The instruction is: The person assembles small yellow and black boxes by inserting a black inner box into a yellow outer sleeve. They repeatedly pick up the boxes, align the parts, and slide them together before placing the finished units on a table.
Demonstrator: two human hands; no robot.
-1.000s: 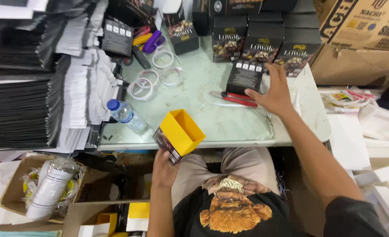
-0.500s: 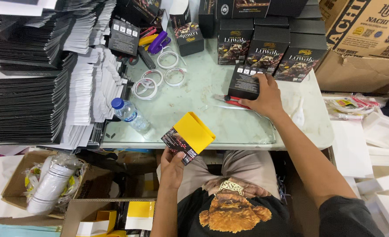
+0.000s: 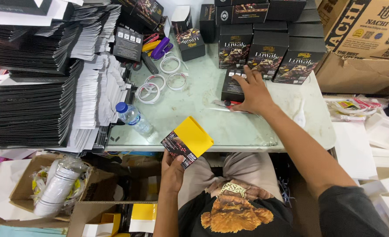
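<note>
Box-packing bench: hands working two cartons.
Left hand fingers closing on yellow-lined black carton sleeve at near tabletop edge; right hand lying spread, open, over small black printed box, gripping nothing.

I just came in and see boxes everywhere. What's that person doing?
A person sits at a table. The left hand holds a small open carton, yellow inside, at the table's edge. The right hand rests on a flat black box beside red-handled scissors. More black boxes stand behind.
</note>
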